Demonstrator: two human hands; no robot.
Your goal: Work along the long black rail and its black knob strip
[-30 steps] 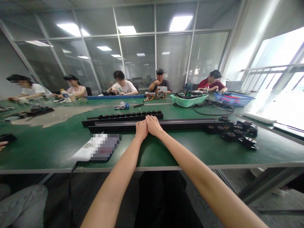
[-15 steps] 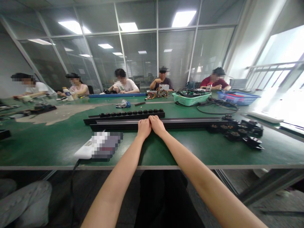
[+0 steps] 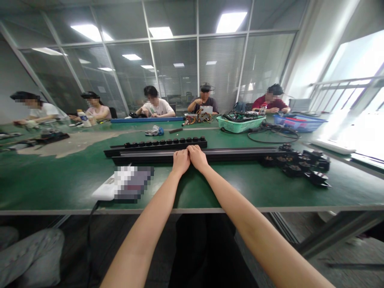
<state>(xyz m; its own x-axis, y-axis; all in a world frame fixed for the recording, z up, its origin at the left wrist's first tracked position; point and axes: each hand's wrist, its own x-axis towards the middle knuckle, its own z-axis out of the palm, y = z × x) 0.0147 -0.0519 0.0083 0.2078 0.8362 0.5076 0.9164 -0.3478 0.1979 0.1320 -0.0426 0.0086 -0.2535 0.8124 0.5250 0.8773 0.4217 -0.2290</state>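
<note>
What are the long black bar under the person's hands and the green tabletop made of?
The long black bar looks like metal, perhaps black-coated aluminium, judging by its straight, crisp edges and faint sheen, though paint could hide otherwise. The green tabletop seems a smooth rubbery mat or laminate, with a soft semi-gloss showing pale reflections.

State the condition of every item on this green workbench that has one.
Long black metal rail, lying flat on green workbench.
Left bare hand, palm down on rail, touching right hand.
Right bare hand, palm down on rail.
Black knobbed strip, lying behind rail.
Green plastic basket, filled with cables.
</note>
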